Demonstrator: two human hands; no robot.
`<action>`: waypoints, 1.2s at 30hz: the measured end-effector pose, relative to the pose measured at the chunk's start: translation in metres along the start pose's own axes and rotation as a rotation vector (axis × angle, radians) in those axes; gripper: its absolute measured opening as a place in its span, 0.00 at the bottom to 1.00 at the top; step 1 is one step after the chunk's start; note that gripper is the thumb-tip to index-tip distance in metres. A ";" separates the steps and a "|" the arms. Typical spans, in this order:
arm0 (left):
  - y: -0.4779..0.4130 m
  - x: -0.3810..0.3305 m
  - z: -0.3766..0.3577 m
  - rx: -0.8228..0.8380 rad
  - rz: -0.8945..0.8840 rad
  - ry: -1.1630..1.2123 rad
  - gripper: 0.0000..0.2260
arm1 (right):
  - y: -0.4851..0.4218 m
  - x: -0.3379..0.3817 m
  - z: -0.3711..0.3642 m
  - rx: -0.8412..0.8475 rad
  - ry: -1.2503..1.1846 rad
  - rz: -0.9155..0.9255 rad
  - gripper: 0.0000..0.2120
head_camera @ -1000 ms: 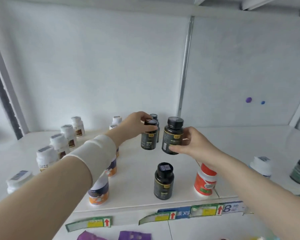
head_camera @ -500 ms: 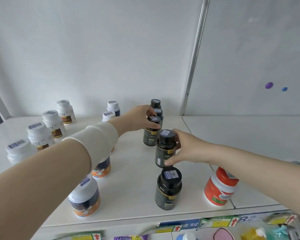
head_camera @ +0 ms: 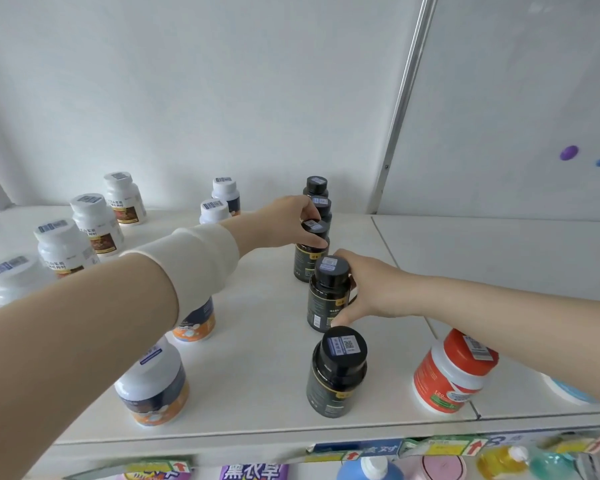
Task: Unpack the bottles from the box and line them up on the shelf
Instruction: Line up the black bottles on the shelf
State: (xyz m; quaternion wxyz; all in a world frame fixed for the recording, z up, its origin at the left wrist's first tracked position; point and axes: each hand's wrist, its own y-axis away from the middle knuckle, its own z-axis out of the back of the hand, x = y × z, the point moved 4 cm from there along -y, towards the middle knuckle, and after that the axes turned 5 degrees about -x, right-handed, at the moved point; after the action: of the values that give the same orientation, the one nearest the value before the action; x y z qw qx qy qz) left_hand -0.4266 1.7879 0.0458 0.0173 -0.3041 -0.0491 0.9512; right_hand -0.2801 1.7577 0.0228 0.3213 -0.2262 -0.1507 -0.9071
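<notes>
A column of black bottles runs front to back on the white shelf (head_camera: 257,375). My left hand (head_camera: 284,225) grips the third black bottle (head_camera: 307,261) around its cap; the bottle stands on the shelf. Just in front of it, my right hand (head_camera: 368,289) wraps the side of the second black bottle (head_camera: 324,299), which also rests upright. The nearest black bottle (head_camera: 336,372) stands free at the front. Two more black bottles (head_camera: 317,188) stand behind my left hand, near the back wall. No box is in view.
White bottles with brown labels (head_camera: 94,223) line the left side. White-capped blue-and-orange bottles (head_camera: 153,386) run under my left arm. A red bottle (head_camera: 454,372) stands front right. The shelf's front edge carries price tags (head_camera: 437,446); a metal upright (head_camera: 399,109) splits the back wall.
Both hands have lowered their black bottles from the air onto the shelf, into the column behind the front bottle. The camera has tilted down and moved closer.
</notes>
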 end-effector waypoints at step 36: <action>-0.001 -0.014 -0.008 0.001 -0.056 -0.037 0.20 | 0.005 -0.005 0.009 -0.038 -0.141 -0.110 0.22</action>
State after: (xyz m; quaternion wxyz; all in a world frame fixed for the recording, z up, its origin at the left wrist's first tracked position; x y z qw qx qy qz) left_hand -0.4103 1.7886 0.0472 0.0430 -0.2850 -0.0574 0.9559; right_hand -0.2701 1.7603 0.0287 0.2551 -0.2867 -0.1681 -0.9080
